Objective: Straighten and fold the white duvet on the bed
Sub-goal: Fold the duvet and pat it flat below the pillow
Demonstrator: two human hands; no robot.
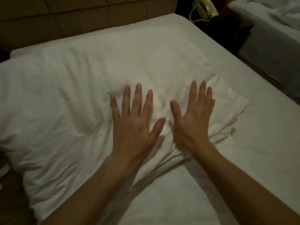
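Observation:
The white duvet lies bunched and folded across the left and middle of the bed, thick and wrinkled, with a loose corner reaching out to the right. My left hand rests flat on the duvet's middle, palm down and fingers spread. My right hand lies flat just to its right, near the duvet's creased right edge, fingers straight and close together. Neither hand grips any cloth.
The bed's white sheet shows in front and to the right. A padded headboard wall runs along the back. A telephone sits on a dark nightstand at the upper right, beside a second white bed.

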